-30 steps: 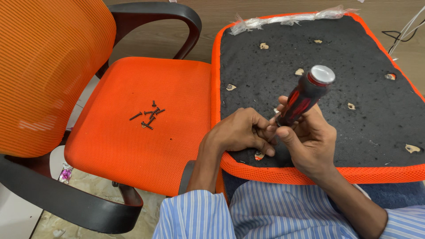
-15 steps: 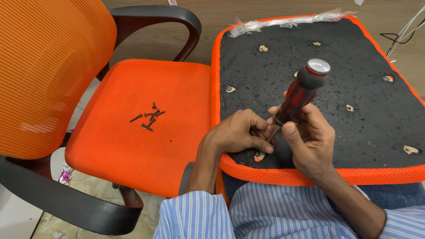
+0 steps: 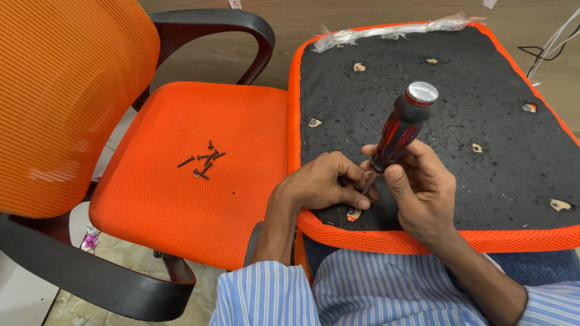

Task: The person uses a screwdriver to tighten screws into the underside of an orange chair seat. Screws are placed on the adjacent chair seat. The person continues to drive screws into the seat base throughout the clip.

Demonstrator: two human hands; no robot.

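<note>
My right hand (image 3: 418,187) grips a screwdriver (image 3: 402,128) with a red and black handle and a silver cap, held nearly upright with its tip down at a hole (image 3: 353,213) near the front edge of an upturned seat pad (image 3: 459,90). The pad has a black underside and an orange rim and lies across my lap. My left hand (image 3: 322,183) rests on the pad beside the shaft, its fingertips pinched around the lower end of the tool. The tip itself is hidden by my fingers.
An orange mesh office chair (image 3: 199,181) with black armrests (image 3: 229,24) stands at the left; several small black screws (image 3: 202,160) lie loose on its seat. More holes (image 3: 314,122) dot the pad's underside. A crumpled plastic wrap (image 3: 386,31) sits at the pad's far edge.
The screwdriver has tilted more upright and its handle has shifted slightly left. My left hand has stayed at the shaft near the front hole.
</note>
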